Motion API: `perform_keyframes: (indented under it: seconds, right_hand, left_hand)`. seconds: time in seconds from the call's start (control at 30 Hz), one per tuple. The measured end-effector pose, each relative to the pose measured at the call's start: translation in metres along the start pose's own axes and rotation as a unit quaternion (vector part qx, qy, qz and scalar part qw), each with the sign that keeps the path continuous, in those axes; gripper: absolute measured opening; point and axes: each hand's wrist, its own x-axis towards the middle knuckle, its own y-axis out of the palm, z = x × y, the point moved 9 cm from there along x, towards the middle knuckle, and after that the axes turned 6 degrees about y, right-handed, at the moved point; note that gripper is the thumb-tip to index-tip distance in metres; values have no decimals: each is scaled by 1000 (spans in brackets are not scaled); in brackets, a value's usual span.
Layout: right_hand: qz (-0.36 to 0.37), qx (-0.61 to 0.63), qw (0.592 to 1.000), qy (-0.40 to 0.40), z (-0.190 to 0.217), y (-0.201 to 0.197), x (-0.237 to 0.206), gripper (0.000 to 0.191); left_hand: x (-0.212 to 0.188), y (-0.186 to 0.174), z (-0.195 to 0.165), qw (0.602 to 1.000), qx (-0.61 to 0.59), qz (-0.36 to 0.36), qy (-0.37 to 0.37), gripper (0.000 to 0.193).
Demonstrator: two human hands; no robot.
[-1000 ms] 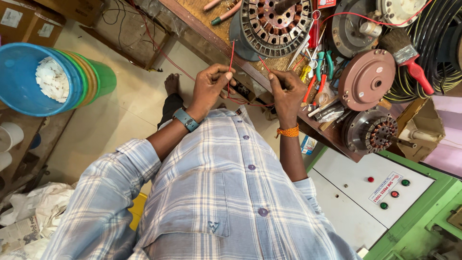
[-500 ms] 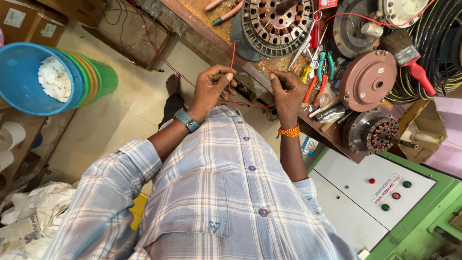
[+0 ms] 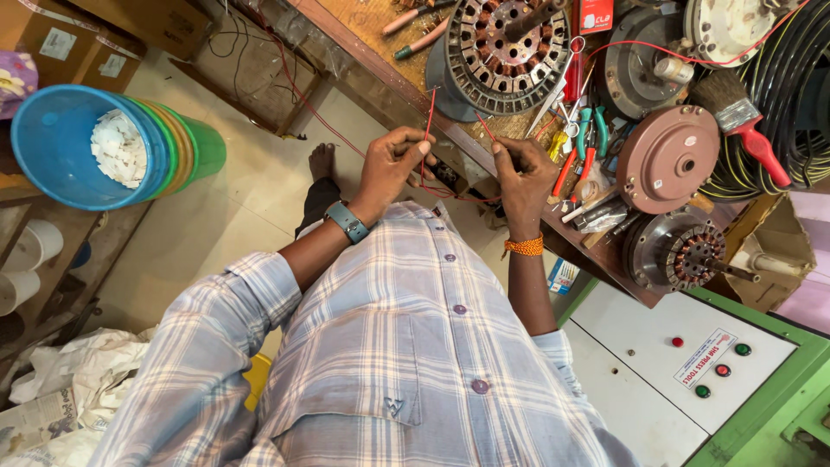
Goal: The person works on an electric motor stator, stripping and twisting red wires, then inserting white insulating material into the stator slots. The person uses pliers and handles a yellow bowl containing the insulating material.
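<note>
My left hand (image 3: 391, 164), with a teal watch on its wrist, pinches a thin red wire (image 3: 429, 117) that rises toward the bench. My right hand (image 3: 521, 177), an orange thread band at its wrist, pinches another short end of red wire (image 3: 484, 128). A loop of the same wire (image 3: 462, 197) hangs between both hands. The hands sit close together at the edge of the wooden workbench (image 3: 363, 26), just below a round motor stator (image 3: 510, 43) with copper windings.
On the bench lie pliers and scissors (image 3: 581, 138), a brown motor end cover (image 3: 666, 160), a small wound rotor (image 3: 683, 251), a red-handled brush (image 3: 748, 130) and coiled black cable (image 3: 795, 78). Stacked plastic tubs (image 3: 104, 143) stand left. A green-framed control panel (image 3: 692, 363) is at right.
Both hands stay at the bench edge. The left fingers have shifted slightly along the red wire; nothing was let go.
</note>
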Motion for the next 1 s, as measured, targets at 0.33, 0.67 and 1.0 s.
perform_keyframes:
  seconds: [0.33,0.67,1.0]
  right_hand:
    - [-4,-2,1000,-2,-2,1,0,11]
    - [1,-3,1000,-12,1,1,-1,11]
    - [3,11,1000,-9,6,1,-1,11]
  left_hand:
    - [-1,1,-1,1000,-2,-4,-10,26]
    - [-11,11,-11,998,23,41,49,23]
    - [6,18,-27,998,45,16,43,25]
